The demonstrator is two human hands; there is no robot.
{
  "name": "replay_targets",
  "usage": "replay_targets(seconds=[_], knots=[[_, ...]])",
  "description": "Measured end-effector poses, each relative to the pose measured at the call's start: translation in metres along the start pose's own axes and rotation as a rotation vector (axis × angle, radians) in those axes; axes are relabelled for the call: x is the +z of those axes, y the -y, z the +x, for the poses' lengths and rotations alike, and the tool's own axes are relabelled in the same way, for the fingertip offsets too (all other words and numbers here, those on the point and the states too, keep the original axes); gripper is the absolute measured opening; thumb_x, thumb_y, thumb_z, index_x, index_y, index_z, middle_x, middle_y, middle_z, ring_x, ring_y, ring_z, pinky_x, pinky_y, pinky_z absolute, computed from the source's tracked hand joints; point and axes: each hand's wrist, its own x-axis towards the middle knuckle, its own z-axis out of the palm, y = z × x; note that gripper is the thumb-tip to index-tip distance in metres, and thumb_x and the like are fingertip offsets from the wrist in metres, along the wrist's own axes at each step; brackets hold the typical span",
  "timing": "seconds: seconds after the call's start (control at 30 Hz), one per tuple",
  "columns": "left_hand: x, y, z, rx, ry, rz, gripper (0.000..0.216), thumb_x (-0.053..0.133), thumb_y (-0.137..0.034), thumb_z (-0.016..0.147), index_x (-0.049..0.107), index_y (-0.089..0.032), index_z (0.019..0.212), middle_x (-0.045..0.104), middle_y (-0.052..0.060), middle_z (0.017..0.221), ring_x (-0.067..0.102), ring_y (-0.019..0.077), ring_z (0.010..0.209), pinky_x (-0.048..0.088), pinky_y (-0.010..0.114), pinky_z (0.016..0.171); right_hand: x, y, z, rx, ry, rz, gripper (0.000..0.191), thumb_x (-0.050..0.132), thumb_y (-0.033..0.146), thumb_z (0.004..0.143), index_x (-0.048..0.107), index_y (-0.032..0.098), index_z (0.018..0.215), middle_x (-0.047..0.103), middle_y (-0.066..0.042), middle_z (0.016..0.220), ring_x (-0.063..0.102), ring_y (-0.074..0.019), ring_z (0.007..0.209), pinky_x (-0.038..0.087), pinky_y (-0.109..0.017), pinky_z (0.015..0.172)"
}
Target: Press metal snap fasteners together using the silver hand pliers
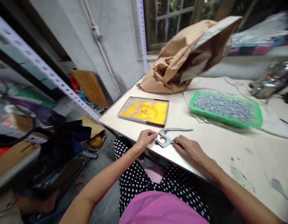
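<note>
A pair of silver snap-fastener pliers [166, 138] lies at the front edge of the pale table, its handles spread apart and a red spot near its jaws. My right hand [187, 145] has its fingers closed on the lower handle. At the jaws' left side, my left hand [146, 137] is closed in a pinch; whatever is between its fingertips is too small to make out. Just behind the pliers sits a shallow tray [144, 124] with a yellow bottom and many small pale pieces, gathered mostly toward its left.
A green plastic basket [257, 116] full of small grey metal pieces stands at the right. Behind the tray rests a crumpled brown paper bag [174, 62]. A shiny metal machine [272, 81] is at the far right. A perforated white post [53, 74] slants along the left.
</note>
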Motion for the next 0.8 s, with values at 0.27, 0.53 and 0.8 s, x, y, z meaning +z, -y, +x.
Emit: replay_targets(seconds=[0.27,0.53,0.8], knots=[[0.010,-0.014,0.011,-0.070,0.145,0.183,0.026,0.069,-0.036,0.072,0.069,-0.010,0.077,0.061,0.000,0.063,0.048,0.0081,0.050,0.034,0.018,0.045,-0.005,0.003,0.004,0.093,0.007,-0.020,0.014,0.047,0.028,0.097,0.059,0.021,0.098,0.059,-0.002,0.094,0.056,-0.0147,0.081,0.033,-0.026,0.064],[0.006,-0.027,0.022,-0.166,0.214,0.414,0.019,0.065,-0.030,0.073,0.064,-0.013,0.066,0.053,-0.004,0.050,0.043,0.0091,0.045,0.034,0.020,0.043,-0.003,0.001,0.004,0.048,-0.013,-0.051,0.012,0.047,0.026,0.099,0.057,0.020,0.097,0.057,-0.002,0.093,0.054,-0.0135,0.080,0.028,-0.026,0.059],[0.007,-0.029,0.031,-0.248,0.322,0.543,0.014,0.066,-0.022,0.073,0.062,-0.013,0.063,0.051,-0.004,0.045,0.043,0.0095,0.042,0.032,0.020,0.043,-0.002,-0.003,0.006,0.011,-0.018,-0.059,0.013,0.046,0.026,0.100,0.056,0.019,0.095,0.056,-0.002,0.092,0.052,-0.0131,0.077,0.025,-0.026,0.056]])
